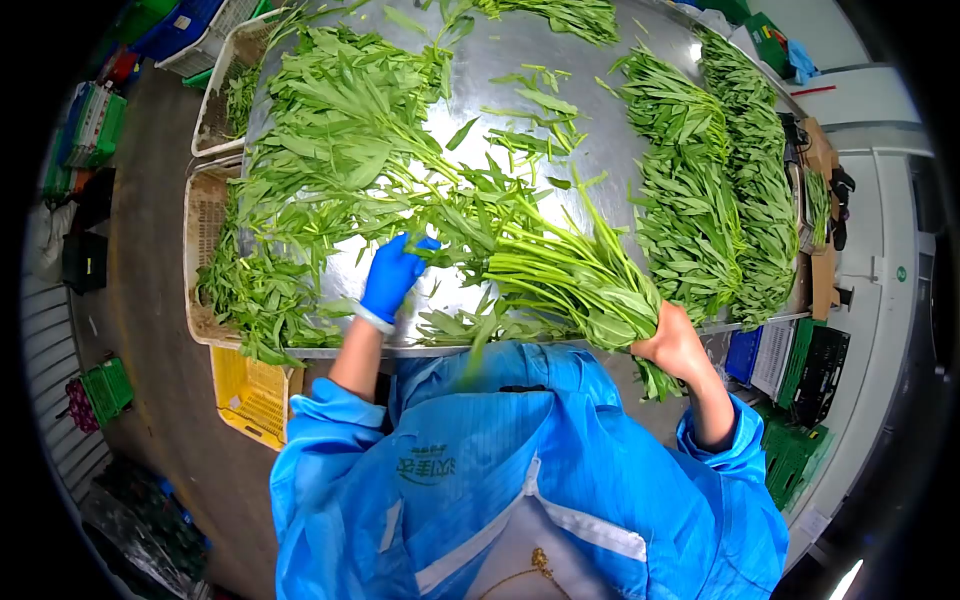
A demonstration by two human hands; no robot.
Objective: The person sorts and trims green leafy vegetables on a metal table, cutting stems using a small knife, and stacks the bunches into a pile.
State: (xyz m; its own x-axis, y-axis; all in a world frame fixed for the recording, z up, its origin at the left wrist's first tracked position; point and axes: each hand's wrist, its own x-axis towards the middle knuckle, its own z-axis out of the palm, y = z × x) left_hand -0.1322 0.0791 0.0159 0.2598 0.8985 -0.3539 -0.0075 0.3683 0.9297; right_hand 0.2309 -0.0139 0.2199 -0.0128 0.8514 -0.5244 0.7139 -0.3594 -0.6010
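My right hand (672, 342), bare, is wrapped round the leafy end of a thick bunch of water spinach (570, 270). The cut stems of this bunch point up and left over the metal table (590, 110). My left hand (393, 275) wears a blue glove and is at the near edge of a loose pile of water spinach (340, 130). Its thumb and fingers are pinched together, with some green leaf between them; the exact piece is partly hidden. A blurred leaf (476, 358) hangs in front of my blue jacket (480, 460).
Long rows of bunched water spinach (690, 170) lie along the table's right side. White crates (205, 235) adjoin the left edge, with a yellow crate (250, 395) below. Stacked crates (790, 370) stand at the right. Cut stem pieces (535, 140) are scattered mid-table.
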